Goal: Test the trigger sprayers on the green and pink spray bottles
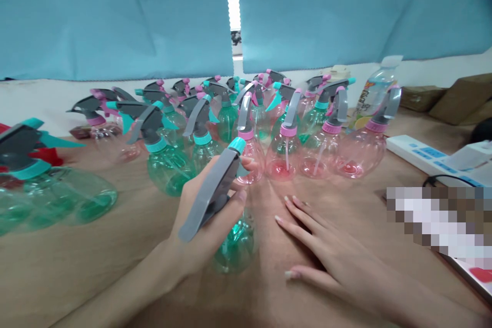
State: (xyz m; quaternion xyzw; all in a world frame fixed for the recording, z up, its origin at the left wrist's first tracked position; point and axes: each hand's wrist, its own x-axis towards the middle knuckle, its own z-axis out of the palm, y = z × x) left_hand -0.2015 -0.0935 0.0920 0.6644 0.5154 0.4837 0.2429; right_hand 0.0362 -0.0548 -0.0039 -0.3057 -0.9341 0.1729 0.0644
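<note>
My left hand (209, 215) is wrapped round the neck of a green spray bottle (235, 243) with a grey trigger head and teal nozzle tip, holding it just above or on the brown table (96, 266). My right hand (330, 251) lies flat on the table to the right of it, fingers stretched out and empty. Right beyond both hands stand several pink spray bottles (282, 159) and green spray bottles (169, 164) with grey, teal and pink trigger heads, packed in a cluster.
More green bottles (49, 189) lie at the left edge. A white power strip (418, 152) and cardboard pieces (457, 97) sit at the right. A labelled drink bottle (374, 95) stands behind the pink ones. Blue curtains (115, 15) hang at the back.
</note>
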